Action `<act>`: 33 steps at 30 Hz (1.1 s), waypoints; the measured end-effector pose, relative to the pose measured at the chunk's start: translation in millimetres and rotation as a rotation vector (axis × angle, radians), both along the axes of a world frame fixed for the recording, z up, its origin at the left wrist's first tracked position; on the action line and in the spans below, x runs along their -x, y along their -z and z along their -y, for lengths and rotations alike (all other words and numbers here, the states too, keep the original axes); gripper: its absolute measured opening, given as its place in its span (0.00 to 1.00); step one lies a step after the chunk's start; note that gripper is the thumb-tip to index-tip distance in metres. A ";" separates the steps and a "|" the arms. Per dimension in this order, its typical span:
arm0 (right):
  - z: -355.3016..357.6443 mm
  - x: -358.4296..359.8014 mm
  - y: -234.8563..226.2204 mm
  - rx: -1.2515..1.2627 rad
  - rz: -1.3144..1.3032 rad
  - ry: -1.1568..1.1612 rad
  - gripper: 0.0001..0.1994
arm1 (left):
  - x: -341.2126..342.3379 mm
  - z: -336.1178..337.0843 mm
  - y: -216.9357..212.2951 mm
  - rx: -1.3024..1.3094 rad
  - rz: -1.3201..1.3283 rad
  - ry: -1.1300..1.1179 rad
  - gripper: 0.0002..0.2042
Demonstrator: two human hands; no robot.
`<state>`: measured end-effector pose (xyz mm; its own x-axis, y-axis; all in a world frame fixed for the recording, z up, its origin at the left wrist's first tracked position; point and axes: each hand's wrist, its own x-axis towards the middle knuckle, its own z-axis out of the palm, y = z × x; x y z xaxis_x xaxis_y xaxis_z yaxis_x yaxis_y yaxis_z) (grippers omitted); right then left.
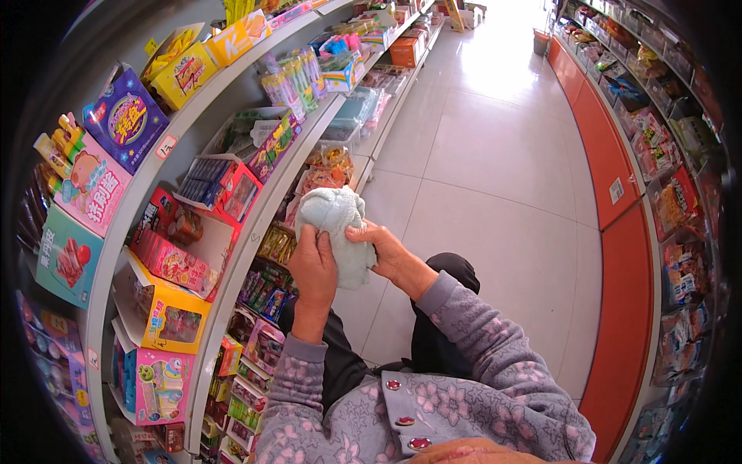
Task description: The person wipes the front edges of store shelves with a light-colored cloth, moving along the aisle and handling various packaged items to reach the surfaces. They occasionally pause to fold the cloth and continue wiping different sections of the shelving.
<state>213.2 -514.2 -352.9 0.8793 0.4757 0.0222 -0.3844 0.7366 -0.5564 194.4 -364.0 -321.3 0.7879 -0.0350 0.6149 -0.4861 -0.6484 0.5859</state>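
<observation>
A pale green cloth (352, 259), bunched and folded, is held up in front of me between both hands. My left hand (313, 267) grips its left side, with the thumb pressed on the front. From the right, my right hand (390, 251) pinches the cloth's edge, thumb on top and the other fingers partly hidden behind it. The cloth is close to the shelf's front edge, beside bagged snacks (331, 170) on a lower shelf.
Tiered grey shelves (259, 209) on the left carry candy boxes, among them a yellow window box (174, 313) and a pink box (162, 387). A tiled floor (495, 232) runs along the aisle. Red panels (618, 286) and packaged snacks (684, 271) line the right, and a bucket (541, 40) stands farther off.
</observation>
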 end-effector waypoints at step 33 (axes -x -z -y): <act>-27.2 -4.4 21.1 0.216 -0.149 0.455 0.25 | -30.8 6.2 81.2 0.944 -0.563 -0.070 0.11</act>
<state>217.6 -487.0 -374.0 0.9842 0.0248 -0.1751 -0.1388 0.7221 -0.6777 225.1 -370.2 -402.5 0.9458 0.3154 -0.0769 0.0263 0.1614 0.9865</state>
